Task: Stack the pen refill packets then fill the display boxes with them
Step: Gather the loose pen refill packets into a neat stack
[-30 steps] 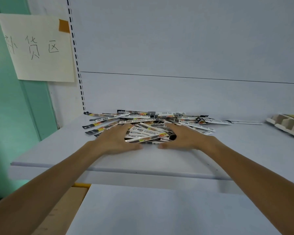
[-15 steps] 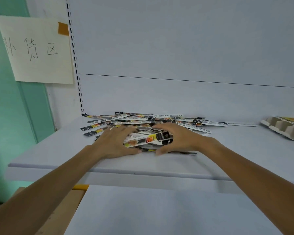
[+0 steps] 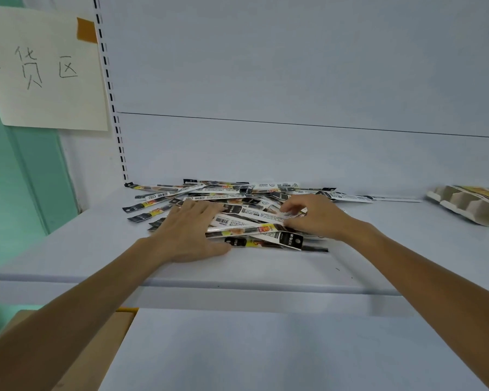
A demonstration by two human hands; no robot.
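**On the upper shelf, two hands lie over a loose heap of packets**

On the shelf [image 3: 350,266], a heap of pen refill packets [image 3: 254,190] lies at the centre of the view, close to the back wall. The packets cross each other in many directions, and the print on them is too small to read. The ones under the hands are hidden, so their number cannot be told.

At 3 o'clock, well apart from the heap, a display box [image 3: 463,206] of grey cardboard lies on the same shelf. The right edge of the view cuts it off; only some compartments are seen, and they look unfilled.

The left hand [image 3: 187,235] lies palm down on the 9 o'clock side of the heap. Its fingers [image 3: 198,210] are straight and spread over several packets, and the thumb rests by the front packet.

The right hand [image 3: 316,218] is on the 3 o'clock side of the heap. Its fingers [image 3: 291,206] are bent, with the tips on the top packets. The thumb is hidden under the hand, so I cannot tell if it pinches a packet or only touches.

At 10 o'clock a paper sign [image 3: 45,74] with handwritten characters hangs on the wall, partly cut off by the left edge. At 7 o'clock a brown cardboard box [image 3: 110,334] shows behind the left forearm.
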